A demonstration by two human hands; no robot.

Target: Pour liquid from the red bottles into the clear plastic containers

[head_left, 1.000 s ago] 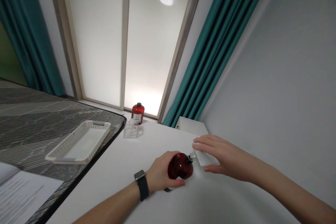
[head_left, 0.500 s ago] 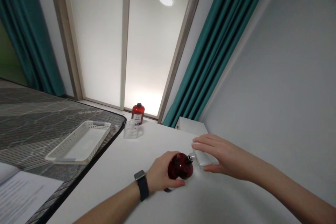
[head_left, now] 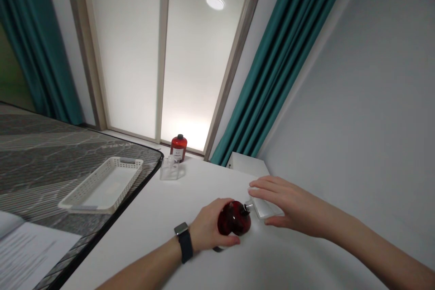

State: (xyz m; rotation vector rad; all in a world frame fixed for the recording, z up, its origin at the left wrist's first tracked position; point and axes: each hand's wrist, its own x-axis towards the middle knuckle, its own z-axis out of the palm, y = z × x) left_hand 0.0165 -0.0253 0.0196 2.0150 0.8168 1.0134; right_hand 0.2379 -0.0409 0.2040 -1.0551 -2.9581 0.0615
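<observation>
My left hand (head_left: 210, 225) is wrapped round a dark red bottle (head_left: 234, 218), tipped so its open neck points right. That neck meets the mouth of a clear, flat-sided bottle (head_left: 265, 207), which my right hand (head_left: 280, 197) grips between thumb and fingers. The clear bottle is tilted too, its mouth toward the red one. Whether liquid passes between them I cannot tell. Further back on the white table (head_left: 149, 222) stands another red bottle (head_left: 178, 147) with a black cap and white label. A clear bottle (head_left: 169, 170) stands in front of it.
On the left, a white perforated basket (head_left: 98, 190) lies on a grey patterned surface (head_left: 37, 154) with a black edge. Printed paper (head_left: 37, 253) is at the lower left. A white box-like piece (head_left: 248, 163) stands behind the table, beside the green curtain (head_left: 261, 99).
Almost nothing differs. Both hands and the two bottles they hold sit very slightly lower in view, with the mouths still together.
</observation>
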